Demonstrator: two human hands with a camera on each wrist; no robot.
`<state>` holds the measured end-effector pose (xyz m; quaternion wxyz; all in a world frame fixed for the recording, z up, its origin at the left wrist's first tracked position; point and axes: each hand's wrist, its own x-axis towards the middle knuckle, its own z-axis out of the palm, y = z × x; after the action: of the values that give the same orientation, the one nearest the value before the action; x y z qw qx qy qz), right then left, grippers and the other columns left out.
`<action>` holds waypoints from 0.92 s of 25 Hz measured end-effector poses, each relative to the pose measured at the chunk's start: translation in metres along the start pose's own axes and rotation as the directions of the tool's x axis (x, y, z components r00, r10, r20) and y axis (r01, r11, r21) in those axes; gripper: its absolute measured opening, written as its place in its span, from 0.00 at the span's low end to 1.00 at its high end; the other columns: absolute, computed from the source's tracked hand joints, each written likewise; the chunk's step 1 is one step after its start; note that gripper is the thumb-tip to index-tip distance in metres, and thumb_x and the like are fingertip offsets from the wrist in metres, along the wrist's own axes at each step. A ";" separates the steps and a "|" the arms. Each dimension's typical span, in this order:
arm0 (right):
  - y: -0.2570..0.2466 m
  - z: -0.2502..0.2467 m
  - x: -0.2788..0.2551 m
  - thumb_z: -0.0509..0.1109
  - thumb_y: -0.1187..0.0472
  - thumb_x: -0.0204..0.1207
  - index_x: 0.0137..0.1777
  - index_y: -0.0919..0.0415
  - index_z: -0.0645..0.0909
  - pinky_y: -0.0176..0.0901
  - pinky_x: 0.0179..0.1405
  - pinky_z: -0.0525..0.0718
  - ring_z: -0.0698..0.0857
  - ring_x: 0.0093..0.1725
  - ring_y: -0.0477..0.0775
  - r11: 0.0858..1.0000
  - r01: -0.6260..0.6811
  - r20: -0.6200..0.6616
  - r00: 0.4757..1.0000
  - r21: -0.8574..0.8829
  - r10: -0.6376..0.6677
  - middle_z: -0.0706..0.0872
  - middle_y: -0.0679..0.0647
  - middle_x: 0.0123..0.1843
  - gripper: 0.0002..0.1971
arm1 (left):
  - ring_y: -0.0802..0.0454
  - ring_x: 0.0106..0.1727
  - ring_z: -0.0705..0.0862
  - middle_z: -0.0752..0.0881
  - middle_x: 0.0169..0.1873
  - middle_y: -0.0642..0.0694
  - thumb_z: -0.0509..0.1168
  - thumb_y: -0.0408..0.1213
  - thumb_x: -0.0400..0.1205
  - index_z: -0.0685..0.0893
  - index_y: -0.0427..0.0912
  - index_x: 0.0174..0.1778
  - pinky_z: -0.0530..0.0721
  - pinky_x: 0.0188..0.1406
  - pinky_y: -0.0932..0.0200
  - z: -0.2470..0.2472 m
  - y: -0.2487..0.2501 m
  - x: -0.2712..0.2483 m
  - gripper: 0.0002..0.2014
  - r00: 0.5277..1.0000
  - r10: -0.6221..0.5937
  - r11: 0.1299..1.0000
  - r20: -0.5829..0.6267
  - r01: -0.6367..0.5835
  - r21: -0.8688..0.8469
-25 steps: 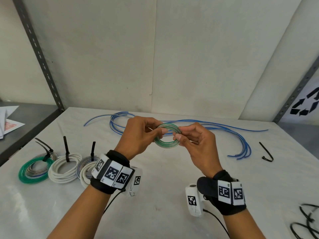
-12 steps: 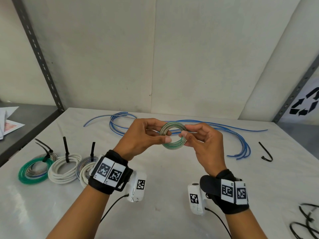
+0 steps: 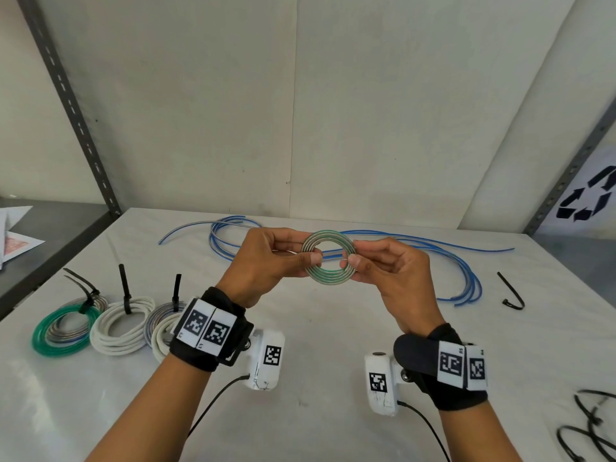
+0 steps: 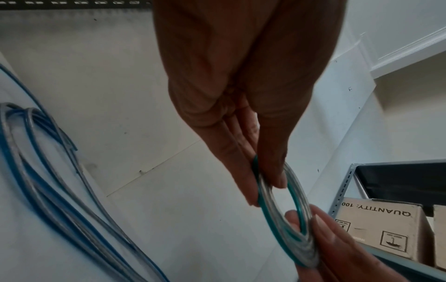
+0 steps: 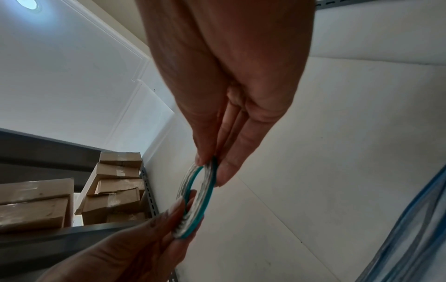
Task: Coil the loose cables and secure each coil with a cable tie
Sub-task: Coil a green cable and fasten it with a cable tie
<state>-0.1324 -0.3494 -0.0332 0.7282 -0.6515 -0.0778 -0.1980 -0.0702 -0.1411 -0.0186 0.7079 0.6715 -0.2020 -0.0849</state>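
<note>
- Coil (image 3: 329,257) of green and clear cable, held above the table (image 3: 316,378), pinched on one side by the left hand (image 3: 266,265) and on the other by the right hand (image 3: 388,273).
- No tie on it: if either pinch slackens, the springy turns would likely spring apart.
- The spare tie (image 3: 511,291) lies well apart; reaching for it leaves one hand holding.

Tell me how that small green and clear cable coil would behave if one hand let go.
The small green and clear cable coil has no tie on it, so it would probably spring open. The left hand and right hand hold it by fingertip pinches alone, so it seems light. The turns look glossy, perhaps slippery.
</note>
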 end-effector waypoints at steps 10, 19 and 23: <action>0.000 -0.014 0.001 0.81 0.70 0.72 0.51 0.62 0.90 0.46 0.42 0.91 0.94 0.45 0.58 0.948 0.030 0.167 0.986 -0.317 0.025 0.94 0.57 0.45 0.08 | 0.48 0.35 0.81 0.82 0.27 0.44 0.51 0.63 0.88 0.80 0.41 0.37 0.75 0.46 0.48 0.031 -0.006 0.001 0.30 0.966 -0.186 0.965 0.178 0.146 0.219; -0.021 -0.070 -0.011 0.79 0.73 0.73 0.48 0.61 0.88 0.45 0.40 0.91 0.94 0.42 0.60 0.938 -0.054 0.035 0.997 -0.344 0.070 0.94 0.59 0.45 0.09 | 0.53 0.24 0.62 0.63 0.25 0.51 0.60 0.44 0.90 0.69 0.47 0.31 0.64 0.27 0.60 0.104 -0.001 0.038 0.19 0.900 -0.347 0.937 0.265 0.324 0.128; -0.034 -0.116 -0.026 0.78 0.73 0.74 0.48 0.65 0.87 0.49 0.40 0.91 0.93 0.41 0.60 0.902 -0.161 -0.031 0.986 -0.401 0.162 0.92 0.61 0.44 0.07 | 0.52 0.23 0.63 0.64 0.22 0.52 0.60 0.40 0.89 0.68 0.46 0.29 0.64 0.28 0.58 0.162 -0.014 0.048 0.20 0.888 -0.319 0.941 0.332 0.256 0.221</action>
<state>-0.1864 -0.4607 -0.0279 0.5925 -0.7916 0.0176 -0.1481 -0.0892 -0.3095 -0.0209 0.5775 0.7248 -0.2339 -0.2941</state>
